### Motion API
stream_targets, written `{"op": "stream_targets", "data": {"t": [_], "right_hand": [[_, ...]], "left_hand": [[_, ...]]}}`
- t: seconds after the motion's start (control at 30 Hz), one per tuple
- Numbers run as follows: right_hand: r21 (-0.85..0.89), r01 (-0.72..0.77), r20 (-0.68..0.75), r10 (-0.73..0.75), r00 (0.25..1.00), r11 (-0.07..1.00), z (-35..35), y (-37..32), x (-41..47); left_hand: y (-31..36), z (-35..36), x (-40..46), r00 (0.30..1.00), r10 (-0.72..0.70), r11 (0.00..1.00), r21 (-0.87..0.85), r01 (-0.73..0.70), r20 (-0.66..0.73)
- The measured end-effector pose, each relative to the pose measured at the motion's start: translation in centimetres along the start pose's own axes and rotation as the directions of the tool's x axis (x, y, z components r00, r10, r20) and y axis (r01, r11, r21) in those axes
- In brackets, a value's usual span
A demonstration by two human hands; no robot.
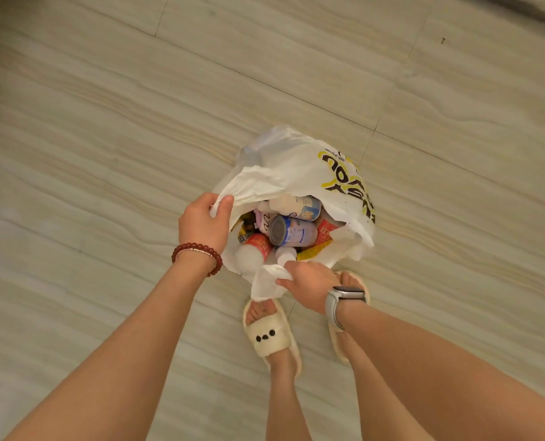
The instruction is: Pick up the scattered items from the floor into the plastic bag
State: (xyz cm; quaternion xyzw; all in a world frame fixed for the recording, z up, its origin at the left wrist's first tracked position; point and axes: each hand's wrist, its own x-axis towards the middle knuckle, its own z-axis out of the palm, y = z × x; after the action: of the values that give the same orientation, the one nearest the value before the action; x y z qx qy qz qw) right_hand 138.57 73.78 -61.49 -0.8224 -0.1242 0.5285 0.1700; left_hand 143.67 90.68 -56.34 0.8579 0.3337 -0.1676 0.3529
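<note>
Nearest: two feet in cream slippers (272,337), the left one w/ a small dot face on the strap. Just ahead of the toes, the right hand (309,286), watch (344,297) on the wrist, fingers curled & pinching the near handle of the white plastic bag (284,167). The left hand (202,222), red bead bracelet (198,254) on that wrist, grips the far-left handle, thumb & fingers closed on bunched plastic.

Both hands pull the handles apart, prob. to keep the mouth open & check the load, or to gather it for lifting; can't say which.

The bag stands on the pale tile floor (105,122) right in front of the feet, full nearly to the top: a blue-and-white can (292,230) lying on its side, a second can (300,206) beyond it, a red-label bottle (255,246), white bottle tops, red & yellow packets. Labels too small/blurred to read.

Bag print: yellow & black letters, upside down from here & creased, not legible.

No loose items on the visible floor, so pickup looks about done.
</note>
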Motion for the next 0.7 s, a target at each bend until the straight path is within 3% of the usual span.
{"op": "stream_targets", "data": {"t": [0.13, 0.33, 0.43, 0.53, 0.6, 0.7], "right_hand": [[0.099, 0.099, -0.051, -0.095, 0.994, 0.990, -4.3, 0.6, -6.0], [0.279, 0.193, -0.188, -0.144, 0.972, 0.941, -13.0, -1.6, -10.0], [0.535, 0.137, -0.308, 0.041, 0.951, 0.833, -13.3, -2.8, -8.4], [0.787, 0.015, -0.215, 0.251, 0.944, 0.616, -11.3, -3.2, -6.7], [0.720, -0.026, -0.196, 0.239, 0.951, 0.693, -9.7, -3.3, -5.5], [0.433, 0.005, -0.245, 0.112, 0.963, 0.902, -8.2, -3.9, -4.8]], "left_hand": [[0.5, -2.5, -2.0, 0.998, -0.054, 0.998, 0.018, 0.053, 0.033], [3.6, -6.0, -7.1, 0.981, 0.141, 0.984, -0.086, -0.153, -0.135], [2.0, -5.0, -9.5, 0.966, 0.246, 0.968, -0.024, -0.248, -0.079], [-1.5, -2.4, -11.2, 0.952, 0.259, 0.949, 0.139, -0.282, 0.163], [-2.9, -0.6, -12.4, 0.903, 0.242, 0.910, 0.241, -0.338, 0.354], [-3.3, 1.7, -13.5, 0.920, 0.177, 0.918, 0.278, -0.282, 0.349]]}}
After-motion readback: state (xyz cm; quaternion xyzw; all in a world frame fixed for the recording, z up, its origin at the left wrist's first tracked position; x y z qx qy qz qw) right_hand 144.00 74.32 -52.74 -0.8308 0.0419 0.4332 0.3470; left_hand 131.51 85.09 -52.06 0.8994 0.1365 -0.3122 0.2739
